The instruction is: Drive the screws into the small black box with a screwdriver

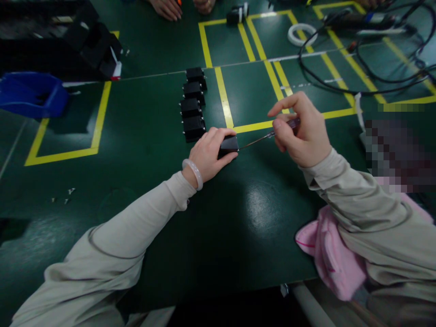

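Note:
A small black block rests on the green table, with my left hand closed round it. My right hand grips the handle of a screwdriver, its index finger raised off the handle. The thin shaft slants down to the left, and its tip meets the block's right side at a small shiny spot. Whether a screw sits there is too small to tell. Just beyond my left hand, several similar black blocks stand in a column, with small screws sticking out at their sides.
A blue bin and dark racks occupy the left. Loose screws lie nearer. White tape roll, black cables and another person's hands are beyond. Pink cloth lies by my right forearm.

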Demonstrator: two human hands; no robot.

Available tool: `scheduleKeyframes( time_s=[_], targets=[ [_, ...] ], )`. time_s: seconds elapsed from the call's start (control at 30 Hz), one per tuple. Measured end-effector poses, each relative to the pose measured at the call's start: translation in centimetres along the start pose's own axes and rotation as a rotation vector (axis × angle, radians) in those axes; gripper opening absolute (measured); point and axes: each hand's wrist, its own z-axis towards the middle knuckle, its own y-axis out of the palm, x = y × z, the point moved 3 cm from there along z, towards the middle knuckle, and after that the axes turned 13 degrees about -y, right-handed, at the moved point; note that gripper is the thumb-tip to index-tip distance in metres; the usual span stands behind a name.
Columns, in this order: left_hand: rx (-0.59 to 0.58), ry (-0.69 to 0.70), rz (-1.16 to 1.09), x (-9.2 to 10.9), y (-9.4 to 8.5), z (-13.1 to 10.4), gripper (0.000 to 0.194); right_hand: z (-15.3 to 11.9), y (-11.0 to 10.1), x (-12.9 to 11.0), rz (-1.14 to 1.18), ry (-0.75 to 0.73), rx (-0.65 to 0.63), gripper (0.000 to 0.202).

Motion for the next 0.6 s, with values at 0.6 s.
scheduleKeyframes(
  time_s=[0.6],
  targets=[
    [-0.005,-0.013,-0.007,0.12,-0.08,-0.05,0.040,0.04,-0.13,0.02,-0.028,0.013,0.010,0.031]
  ],
)
